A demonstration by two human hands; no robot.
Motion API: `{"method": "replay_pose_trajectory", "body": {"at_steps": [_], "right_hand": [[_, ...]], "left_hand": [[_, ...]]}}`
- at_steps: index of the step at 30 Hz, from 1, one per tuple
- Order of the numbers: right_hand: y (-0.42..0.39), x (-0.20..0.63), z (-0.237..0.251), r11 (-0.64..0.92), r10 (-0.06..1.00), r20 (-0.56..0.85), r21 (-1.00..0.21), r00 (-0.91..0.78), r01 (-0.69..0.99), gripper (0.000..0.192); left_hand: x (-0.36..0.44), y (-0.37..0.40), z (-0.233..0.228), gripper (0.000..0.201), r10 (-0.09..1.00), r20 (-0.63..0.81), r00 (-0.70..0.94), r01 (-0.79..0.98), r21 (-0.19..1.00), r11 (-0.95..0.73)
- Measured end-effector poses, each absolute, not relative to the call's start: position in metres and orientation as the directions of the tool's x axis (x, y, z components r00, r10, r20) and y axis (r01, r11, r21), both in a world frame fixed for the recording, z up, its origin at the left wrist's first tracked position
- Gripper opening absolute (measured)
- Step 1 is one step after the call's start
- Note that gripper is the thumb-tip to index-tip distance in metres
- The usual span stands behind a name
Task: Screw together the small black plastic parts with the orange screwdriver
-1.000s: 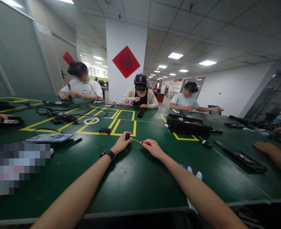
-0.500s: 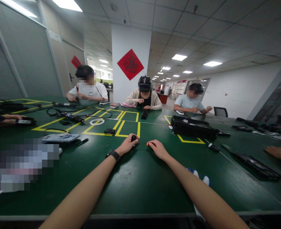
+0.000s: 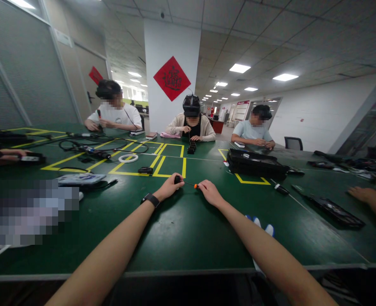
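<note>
The fingers of the left hand, as I follow them remotely, are curled round a small black piece. Those of the right hand pinch a screwdriver at its orange part. Both things sit between the hands, over the green bench; whether they rest on it, I cannot tell. The thin shaft now slopes less than half a second ago; I judge this a small correction of angle, with the work on the black piece still under way. The tip is lost beside the left fingers, so I cannot confirm contact. Relative to the earlier frame, my view is slightly shifted and both grips are unchanged. Across the bench, the co-worker's hands at right are closer together. The white ring and black case lie where they were.
</note>
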State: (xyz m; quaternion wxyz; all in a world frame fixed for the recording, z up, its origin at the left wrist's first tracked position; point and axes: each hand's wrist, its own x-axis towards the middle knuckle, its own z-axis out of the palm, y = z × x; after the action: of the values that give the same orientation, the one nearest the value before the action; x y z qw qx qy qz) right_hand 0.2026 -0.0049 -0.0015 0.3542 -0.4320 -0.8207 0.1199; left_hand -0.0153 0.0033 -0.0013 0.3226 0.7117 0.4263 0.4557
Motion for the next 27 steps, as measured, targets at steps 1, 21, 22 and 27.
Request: {"method": "replay_pose_trajectory", "body": {"at_steps": [1,21,22,27], "right_hand": [[-0.0039,0.2027,-0.0023,0.604,0.789,0.482,-0.49,-0.382,0.628,0.029],[-0.0066,0.2046,-0.008,0.61,0.788,0.488,-0.542,-0.375,0.578,0.013],[-0.0077,0.205,-0.0076,0.609,0.79,0.486,-0.556,-0.373,0.565,0.013],[-0.0097,0.2058,-0.0051,0.606,0.795,0.472,-0.591,-0.381,0.532,0.012]], "left_hand": [[-0.015,0.0033,-0.0015,0.026,0.902,0.374,0.217,0.315,0.847,-0.428],[-0.0177,0.0032,-0.0025,0.03,0.891,0.397,0.219,0.323,0.832,-0.45],[-0.0178,0.0029,-0.0024,0.029,0.892,0.395,0.217,0.318,0.836,-0.448],[-0.0178,0.0024,-0.0027,0.031,0.903,0.378,0.205,0.299,0.854,-0.426]]}}
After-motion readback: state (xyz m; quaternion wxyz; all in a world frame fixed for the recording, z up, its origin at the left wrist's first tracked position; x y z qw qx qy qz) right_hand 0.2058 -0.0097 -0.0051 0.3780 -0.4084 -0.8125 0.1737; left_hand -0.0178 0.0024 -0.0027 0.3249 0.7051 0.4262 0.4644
